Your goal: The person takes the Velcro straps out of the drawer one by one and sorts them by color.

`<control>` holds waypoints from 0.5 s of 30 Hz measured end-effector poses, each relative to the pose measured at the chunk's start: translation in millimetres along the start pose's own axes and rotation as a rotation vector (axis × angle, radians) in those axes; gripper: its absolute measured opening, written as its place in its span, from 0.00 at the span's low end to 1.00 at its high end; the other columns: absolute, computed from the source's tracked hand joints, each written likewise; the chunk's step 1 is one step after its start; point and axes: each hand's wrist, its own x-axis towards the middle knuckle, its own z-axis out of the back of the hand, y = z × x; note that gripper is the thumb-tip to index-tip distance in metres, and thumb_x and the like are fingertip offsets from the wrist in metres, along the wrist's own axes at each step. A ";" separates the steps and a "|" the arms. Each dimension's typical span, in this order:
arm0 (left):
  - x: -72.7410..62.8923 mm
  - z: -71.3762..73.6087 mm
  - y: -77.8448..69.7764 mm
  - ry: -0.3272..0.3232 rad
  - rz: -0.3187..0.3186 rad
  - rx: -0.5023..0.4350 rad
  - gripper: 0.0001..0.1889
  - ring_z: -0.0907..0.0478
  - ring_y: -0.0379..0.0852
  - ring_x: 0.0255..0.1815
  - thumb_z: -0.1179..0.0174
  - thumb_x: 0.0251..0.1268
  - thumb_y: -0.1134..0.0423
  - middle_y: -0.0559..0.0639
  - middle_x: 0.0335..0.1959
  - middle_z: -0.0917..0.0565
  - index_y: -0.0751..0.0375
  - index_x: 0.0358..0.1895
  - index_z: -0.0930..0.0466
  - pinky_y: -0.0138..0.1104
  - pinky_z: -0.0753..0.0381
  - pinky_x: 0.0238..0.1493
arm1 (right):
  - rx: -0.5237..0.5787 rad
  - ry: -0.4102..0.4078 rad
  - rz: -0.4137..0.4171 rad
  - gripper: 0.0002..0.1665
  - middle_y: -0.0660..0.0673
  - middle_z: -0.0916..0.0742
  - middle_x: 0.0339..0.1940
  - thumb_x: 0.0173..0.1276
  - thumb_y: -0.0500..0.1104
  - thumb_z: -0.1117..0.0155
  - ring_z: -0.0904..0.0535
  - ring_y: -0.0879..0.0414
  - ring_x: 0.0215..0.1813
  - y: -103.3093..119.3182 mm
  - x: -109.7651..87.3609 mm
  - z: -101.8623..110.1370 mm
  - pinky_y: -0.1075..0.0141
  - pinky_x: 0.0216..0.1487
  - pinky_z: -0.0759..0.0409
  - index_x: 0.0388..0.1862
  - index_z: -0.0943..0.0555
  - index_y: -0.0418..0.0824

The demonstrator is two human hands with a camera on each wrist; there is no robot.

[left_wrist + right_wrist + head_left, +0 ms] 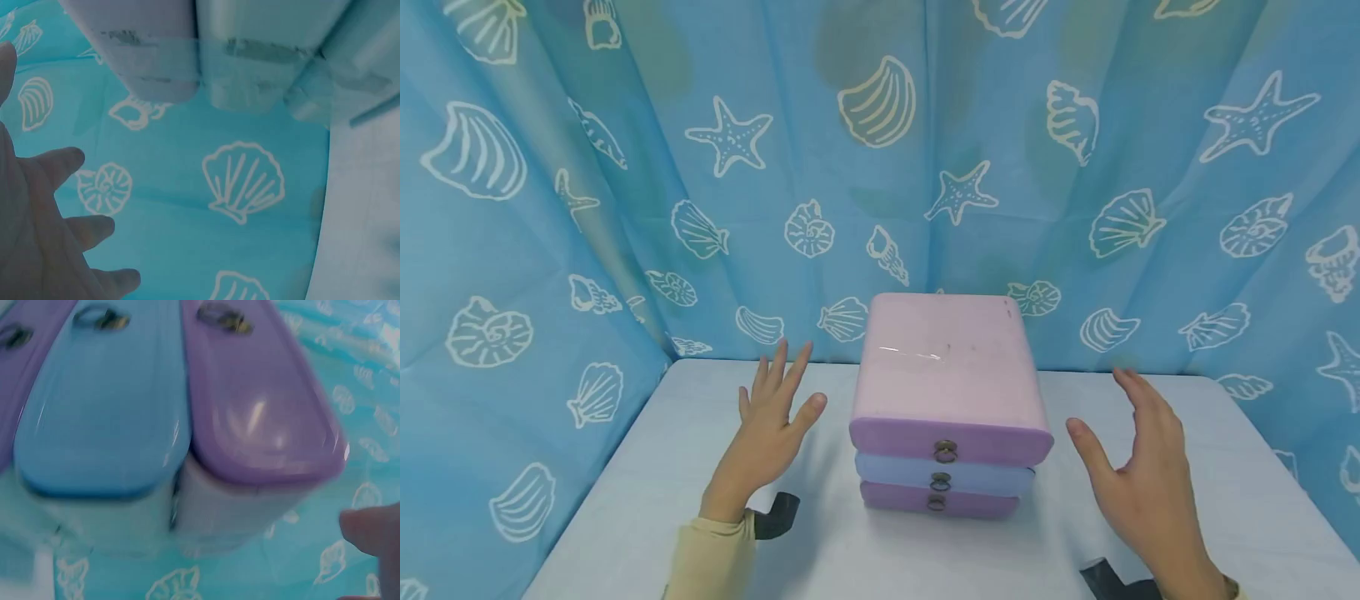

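A small three-drawer box (951, 358) stands on the white table, its pale pink top tilted toward the camera. Its top drawer (895, 440) is purple, the middle drawer (895, 469) light blue and the bottom drawer (895, 496) purple, each with a ring pull (946, 451). To the left of the box my left hand (767, 437) is raised with fingers spread, apart from it. On the other side my right hand (1150, 483) is held up, thumb apart from the fingers, also not touching the box. Neither hand holds anything. Both wrist views show the drawers sideways and close.
The white table (640, 492) reaches back to a blue curtain (1000, 100) printed with white shells and starfish. Black wrist-worn pieces (777, 517) sit at both wrists. The curtain also hangs along the left side.
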 end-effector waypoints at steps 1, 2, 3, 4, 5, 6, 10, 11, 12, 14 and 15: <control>0.3 -0.9 -1.3 -0.003 -0.004 -0.015 0.37 0.72 0.64 0.81 0.53 0.77 0.40 0.56 0.83 0.62 0.44 0.82 0.53 0.72 0.76 0.67 | 0.021 -0.036 -0.002 0.44 0.33 0.33 0.75 0.71 0.50 0.33 0.38 0.34 0.73 5.0 -2.1 0.1 0.36 0.67 0.34 0.78 0.40 0.38; 0.5 -1.5 -2.6 -0.008 -0.011 -0.031 0.37 0.72 0.64 0.81 0.53 0.77 0.40 0.56 0.83 0.61 0.44 0.82 0.52 0.72 0.76 0.67 | 0.045 -0.074 0.002 0.42 0.34 0.29 0.73 0.70 0.47 0.32 0.35 0.36 0.71 9.8 -4.4 0.0 0.46 0.69 0.31 0.77 0.38 0.38; 0.9 -1.8 -4.1 -0.013 -0.018 -0.048 0.36 0.71 0.64 0.81 0.54 0.77 0.40 0.55 0.83 0.62 0.44 0.82 0.53 0.72 0.76 0.67 | 0.067 -0.110 0.006 0.40 0.36 0.26 0.71 0.69 0.45 0.31 0.31 0.40 0.68 14.7 -6.5 -0.2 0.56 0.68 0.30 0.76 0.35 0.38; 1.5 -2.1 -5.6 -0.018 -0.026 -0.067 0.36 0.71 0.64 0.81 0.54 0.78 0.41 0.55 0.83 0.62 0.44 0.82 0.53 0.72 0.75 0.67 | 0.091 -0.144 0.012 0.39 0.37 0.24 0.68 0.67 0.42 0.30 0.29 0.44 0.66 19.1 -8.7 -0.7 0.66 0.65 0.29 0.74 0.33 0.39; 2.3 -2.4 -7.1 -0.023 -0.035 -0.088 0.35 0.71 0.63 0.81 0.54 0.78 0.41 0.54 0.83 0.62 0.44 0.82 0.53 0.71 0.75 0.68 | 0.121 -0.176 0.024 0.38 0.38 0.22 0.66 0.66 0.40 0.29 0.28 0.48 0.64 23.0 -10.5 -1.5 0.73 0.62 0.31 0.73 0.31 0.38; 3.1 -2.8 -8.6 -0.026 -0.043 -0.110 0.35 0.71 0.63 0.81 0.55 0.79 0.41 0.53 0.83 0.62 0.44 0.82 0.53 0.71 0.75 0.68 | 0.146 -0.201 0.038 0.37 0.39 0.20 0.64 0.65 0.38 0.28 0.27 0.53 0.62 26.6 -12.3 -2.4 0.79 0.59 0.34 0.72 0.30 0.38; 6.5 -7.2 -13.8 -0.033 -0.089 -0.172 0.35 0.71 0.62 0.82 0.56 0.80 0.42 0.51 0.83 0.62 0.44 0.82 0.54 0.71 0.74 0.68 | 0.243 -0.246 0.115 0.37 0.41 0.17 0.58 0.60 0.31 0.27 0.27 0.65 0.57 36.9 -18.1 -8.5 0.80 0.53 0.33 0.69 0.27 0.37; 7.0 -9.2 -14.7 -0.035 -0.102 -0.187 0.35 0.70 0.61 0.82 0.56 0.80 0.42 0.50 0.83 0.62 0.44 0.82 0.54 0.71 0.74 0.69 | 0.264 -0.248 0.135 0.37 0.42 0.17 0.57 0.59 0.29 0.27 0.27 0.67 0.55 39.1 -19.5 -10.7 0.80 0.52 0.32 0.69 0.26 0.37; 7.3 -11.3 -15.0 -0.038 -0.113 -0.195 0.35 0.70 0.61 0.82 0.56 0.79 0.41 0.50 0.83 0.62 0.44 0.82 0.54 0.71 0.73 0.69 | 0.282 -0.247 0.152 0.37 0.43 0.16 0.56 0.59 0.29 0.27 0.26 0.67 0.54 41.1 -21.1 -13.2 0.79 0.51 0.31 0.68 0.26 0.37; 8.0 -15.1 -15.9 -0.047 -0.133 -0.215 0.36 0.69 0.61 0.82 0.57 0.79 0.40 0.50 0.83 0.61 0.44 0.82 0.54 0.70 0.71 0.70 | 0.312 -0.247 0.186 0.37 0.44 0.15 0.53 0.57 0.27 0.26 0.24 0.67 0.52 44.7 -24.1 -18.0 0.79 0.48 0.30 0.66 0.25 0.36; 8.2 -16.8 -16.6 -0.053 -0.145 -0.227 0.35 0.68 0.60 0.82 0.57 0.79 0.39 0.50 0.83 0.61 0.43 0.82 0.54 0.69 0.70 0.71 | 0.320 -0.243 0.190 0.36 0.44 0.15 0.52 0.57 0.27 0.26 0.24 0.67 0.51 46.9 -25.6 -19.9 0.79 0.47 0.29 0.66 0.24 0.36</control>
